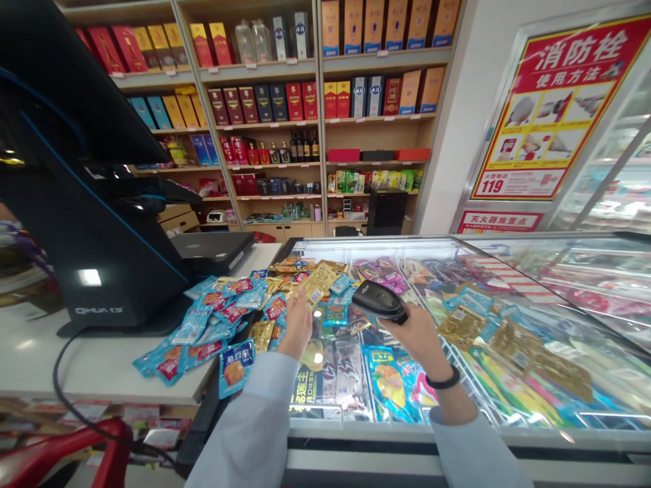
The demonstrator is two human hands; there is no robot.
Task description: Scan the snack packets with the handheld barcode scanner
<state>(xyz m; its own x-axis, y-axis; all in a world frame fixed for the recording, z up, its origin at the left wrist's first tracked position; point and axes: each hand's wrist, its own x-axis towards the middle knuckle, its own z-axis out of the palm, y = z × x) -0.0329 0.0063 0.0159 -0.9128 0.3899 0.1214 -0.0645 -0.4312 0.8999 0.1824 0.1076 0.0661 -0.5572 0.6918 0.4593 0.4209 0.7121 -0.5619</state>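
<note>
My left hand (296, 322) is closed on a gold snack packet (321, 283), whose barcode side faces up. In my right hand (414, 333) is a black barcode scanner (377, 299), its head pointing left toward the packet, a short gap between them. Both are held above the glass top of a chest freezer (356, 430). A pile of blue and red snack packets (203, 325) lies left of my left hand, on the counter and the freezer's edge. More gold packets (513, 346) rest on the glass to the right, with a few blue ones among them.
A black checkout terminal (116, 271) stands on the white counter (45, 359) at left, its cable (66, 400) hanging over the front edge. Shelves of boxed bottles (257, 105) line the back wall. Bagged frozen goods (389, 379) show through the freezer glass. A red object (109, 440) is at lower left.
</note>
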